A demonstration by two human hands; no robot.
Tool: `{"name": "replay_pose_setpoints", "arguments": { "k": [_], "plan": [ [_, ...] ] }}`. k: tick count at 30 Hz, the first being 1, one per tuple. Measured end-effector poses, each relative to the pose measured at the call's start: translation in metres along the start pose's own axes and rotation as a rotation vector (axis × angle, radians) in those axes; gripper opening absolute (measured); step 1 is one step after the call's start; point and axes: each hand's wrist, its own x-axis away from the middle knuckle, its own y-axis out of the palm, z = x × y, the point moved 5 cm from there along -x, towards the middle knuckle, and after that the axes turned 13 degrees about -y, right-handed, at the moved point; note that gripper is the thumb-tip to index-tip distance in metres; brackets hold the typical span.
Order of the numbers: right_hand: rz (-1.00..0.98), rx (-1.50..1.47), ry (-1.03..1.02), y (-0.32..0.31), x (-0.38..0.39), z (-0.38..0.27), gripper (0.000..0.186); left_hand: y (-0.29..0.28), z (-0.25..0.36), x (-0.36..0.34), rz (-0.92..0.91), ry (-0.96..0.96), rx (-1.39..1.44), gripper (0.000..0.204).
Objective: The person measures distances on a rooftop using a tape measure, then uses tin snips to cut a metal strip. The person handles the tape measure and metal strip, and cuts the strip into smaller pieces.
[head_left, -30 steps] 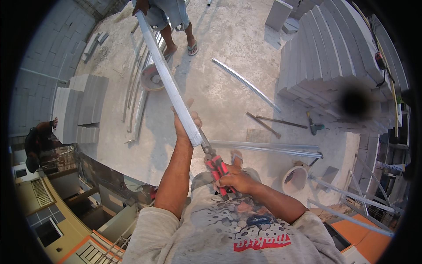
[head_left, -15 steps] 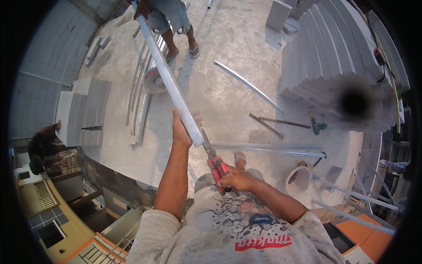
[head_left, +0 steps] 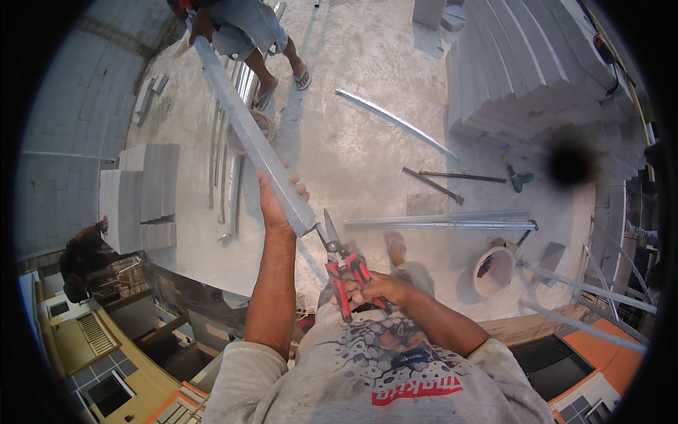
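A long silvery metal channel (head_left: 244, 127) slants from the upper left down to the middle of the view. My left hand (head_left: 277, 205) is wrapped round it close to its near end, thumb on one side and fingertips on the other. Beyond, a co-worker's hand (head_left: 203, 27) grips the far part. In my right hand (head_left: 380, 288) are tin snips (head_left: 346, 267) with red and black handles, held in front of my shirt. Their blades are spread apart right at the near end of the channel; one lies partly behind that end, so I cannot tell whether it touches.
A metal strip (head_left: 395, 121), two crossed rods (head_left: 459, 176) and a cordless drill (head_left: 519, 175) lie on the concrete floor. Near my right stand paired metal profiles (head_left: 441, 222) and a bucket (head_left: 493, 272). Pale blocks (head_left: 522, 78) are stacked at right and left (head_left: 121, 212). A drop edges the left.
The snips' handles and blades have spread apart. The channel has tilted further left at its far end, together with the co-worker. My left hand keeps its hold.
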Motion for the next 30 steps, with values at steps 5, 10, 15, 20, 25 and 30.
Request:
{"name": "replay_pose_setpoints", "arguments": {
  "k": [5, 10, 15, 20, 25, 30],
  "plan": [
    [-0.032, 0.101, -0.005, 0.0, -0.001, -0.002, 0.063, 0.009, -0.001, 0.006, 0.017, 0.005, 0.008, 0.08],
    [0.092, 0.135, -0.047, 0.005, -0.005, -0.012, 0.057, 0.015, -0.003, 0.006, -0.06, 0.016, 0.03, 0.083],
    [0.085, 0.057, -0.045, 0.014, -0.007, -0.017, 0.054, 0.008, -0.008, 0.0, -0.109, -0.029, 0.103, 0.083],
    [0.074, 0.051, -0.013, 0.018, -0.005, -0.016, 0.052, -0.005, -0.007, -0.003, -0.164, -0.032, 0.043, 0.087],
    [0.065, -0.024, 0.003, 0.021, -0.009, -0.009, 0.047, -0.008, -0.006, -0.002, -0.149, -0.021, 0.029, 0.088],
    [0.08, -0.137, 0.045, 0.02, -0.01, -0.005, 0.043, -0.001, -0.005, 0.006, -0.034, 0.006, 0.033, 0.092]
  ]
}}
